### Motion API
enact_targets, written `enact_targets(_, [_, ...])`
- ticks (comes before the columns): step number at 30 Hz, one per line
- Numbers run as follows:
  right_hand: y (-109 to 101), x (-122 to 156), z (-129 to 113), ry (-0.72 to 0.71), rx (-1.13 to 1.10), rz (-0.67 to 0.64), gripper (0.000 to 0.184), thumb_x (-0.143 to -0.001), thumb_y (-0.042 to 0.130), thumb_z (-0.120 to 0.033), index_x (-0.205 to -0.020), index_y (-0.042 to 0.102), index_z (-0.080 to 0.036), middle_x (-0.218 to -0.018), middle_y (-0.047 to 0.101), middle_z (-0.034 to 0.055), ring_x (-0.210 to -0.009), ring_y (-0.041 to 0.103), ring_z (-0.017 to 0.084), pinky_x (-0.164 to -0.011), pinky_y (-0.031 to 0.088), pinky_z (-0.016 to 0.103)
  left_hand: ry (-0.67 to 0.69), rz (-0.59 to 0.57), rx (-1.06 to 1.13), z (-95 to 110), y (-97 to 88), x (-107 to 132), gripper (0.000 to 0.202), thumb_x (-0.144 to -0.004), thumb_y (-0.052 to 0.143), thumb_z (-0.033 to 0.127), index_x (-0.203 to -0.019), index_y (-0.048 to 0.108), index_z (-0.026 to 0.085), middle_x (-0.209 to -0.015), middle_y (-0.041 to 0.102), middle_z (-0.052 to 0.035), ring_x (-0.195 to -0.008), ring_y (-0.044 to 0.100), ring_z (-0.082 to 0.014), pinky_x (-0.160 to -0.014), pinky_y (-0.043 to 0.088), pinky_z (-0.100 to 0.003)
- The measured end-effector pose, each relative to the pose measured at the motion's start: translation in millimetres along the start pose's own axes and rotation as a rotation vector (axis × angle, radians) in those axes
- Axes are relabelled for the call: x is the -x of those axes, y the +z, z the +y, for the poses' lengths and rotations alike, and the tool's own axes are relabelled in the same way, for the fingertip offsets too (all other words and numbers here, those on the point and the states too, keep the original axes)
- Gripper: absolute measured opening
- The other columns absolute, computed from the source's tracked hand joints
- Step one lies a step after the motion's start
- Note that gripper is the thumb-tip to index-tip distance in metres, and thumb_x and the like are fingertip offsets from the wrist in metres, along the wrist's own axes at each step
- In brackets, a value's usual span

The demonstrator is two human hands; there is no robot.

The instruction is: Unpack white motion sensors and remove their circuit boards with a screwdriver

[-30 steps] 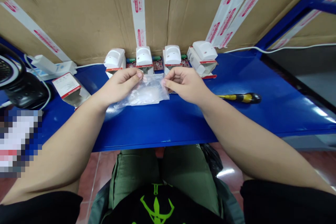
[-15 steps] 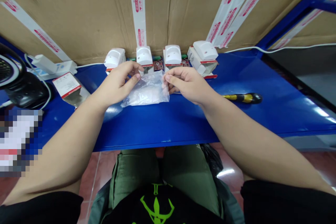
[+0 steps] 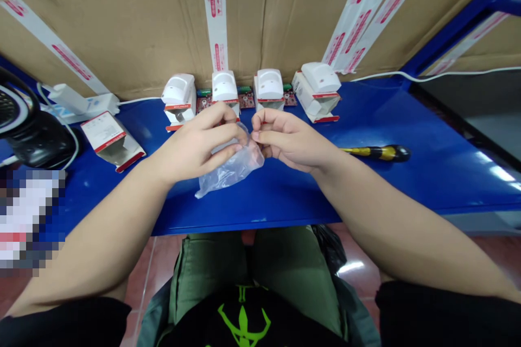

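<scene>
A clear plastic bag [image 3: 228, 173] hangs crumpled between my hands above the blue shelf [image 3: 285, 200]. My left hand [image 3: 209, 143] is closed on the bag's upper edge, fingers curled over it. At the bag's right corner, my right hand [image 3: 283, 138] pinches the plastic between thumb and fingers. Whether anything small lies inside the bag I cannot tell. Just behind my hands, white motion detectors [image 3: 224, 85] rest on small open cartons [image 3: 269, 104] in a row, with red circuit boards [image 3: 246, 100] between them.
To the right lies a yellow and black screwdriver [image 3: 378, 152]. On the left are an open carton [image 3: 114, 140], a power strip [image 3: 93, 105] and a black device [image 3: 36, 135] with a cable. A cardboard wall [image 3: 142, 21] closes off the back.
The bag has gone from lying fairly flat to hanging crumpled and tilted. My left hand has moved right and closed over its upper edge, nearer my right hand.
</scene>
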State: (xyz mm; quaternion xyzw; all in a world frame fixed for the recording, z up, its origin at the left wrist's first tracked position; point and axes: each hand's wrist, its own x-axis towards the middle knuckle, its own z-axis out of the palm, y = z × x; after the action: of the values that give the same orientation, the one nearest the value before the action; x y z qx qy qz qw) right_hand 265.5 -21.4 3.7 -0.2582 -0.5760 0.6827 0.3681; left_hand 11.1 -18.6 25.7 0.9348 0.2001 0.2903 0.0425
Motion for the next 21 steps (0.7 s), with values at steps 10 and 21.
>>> enact_targets(10, [-7.8,-1.7,-1.0,-0.066,0.121,0.037,0.006,-0.084,0.080,-0.018,-0.089,0.079,-0.021,-0.088,0.077,0.0012,-0.083,0.075,0.016,-0.079,0.065,0.031,-0.220,0.148,0.259,-4.3,3.3,-2.3,0.026,-0.104,0.080,0.046,-0.094,0.071,0.024,-0.119,0.073,-0.0114,-0.106,0.070,-0.0255,-0.093,0.065,-0.041])
enact_targets(21, [-17.5,-2.0,-0.1,-0.069,0.166,-0.033,0.041,-0.087,0.099,-0.055,-0.087,0.074,-0.022,-0.089,0.070,-0.0009,-0.085,0.068,0.014,-0.077,0.059,0.028,-0.494,0.117,0.781,-3.6,-0.1,-2.3,0.045,-0.085,0.090,0.037,-0.086,0.046,0.025,-0.101,0.076,-0.0052,-0.059,0.062,-0.0116,-0.052,0.055,-0.030])
